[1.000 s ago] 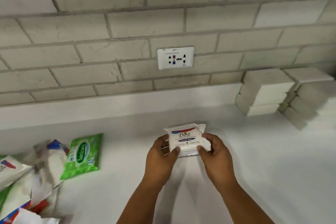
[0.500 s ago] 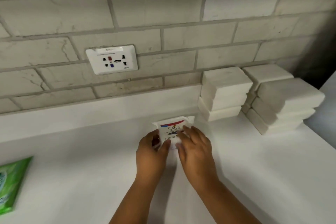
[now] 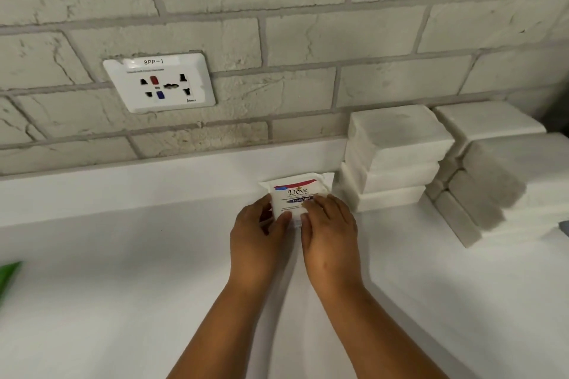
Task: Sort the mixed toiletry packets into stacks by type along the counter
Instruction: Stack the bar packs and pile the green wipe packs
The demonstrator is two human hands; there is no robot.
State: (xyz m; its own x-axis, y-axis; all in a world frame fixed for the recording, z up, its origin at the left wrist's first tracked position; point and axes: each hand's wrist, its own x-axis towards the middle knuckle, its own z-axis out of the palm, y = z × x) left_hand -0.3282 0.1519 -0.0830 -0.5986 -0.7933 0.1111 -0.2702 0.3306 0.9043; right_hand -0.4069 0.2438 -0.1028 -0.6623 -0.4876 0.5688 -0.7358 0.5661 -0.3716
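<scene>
Only a green corner (image 3: pixel 7 278) peeks in, far left. Both hands, left (image 3: pixel 257 237) and right (image 3: pixel 331 235), pinch the packet (image 3: pixel 294 194) near the blocks (image 3: pixel 391 157).

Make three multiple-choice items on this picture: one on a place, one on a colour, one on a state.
1. Where is the Dove packet?
A. left of the white stacks
B. on top of them
C. under the socket

2. What colour is the packet at the left edge?
A. red
B. green
C. blue

3. What holds the Dove packet?
A. left hand only
B. nothing
C. both hands

Answers: 1 A, it lies beside the nearest stack. 2 B, a green corner shows. 3 C, the left hand and right hand both grip it.
</scene>
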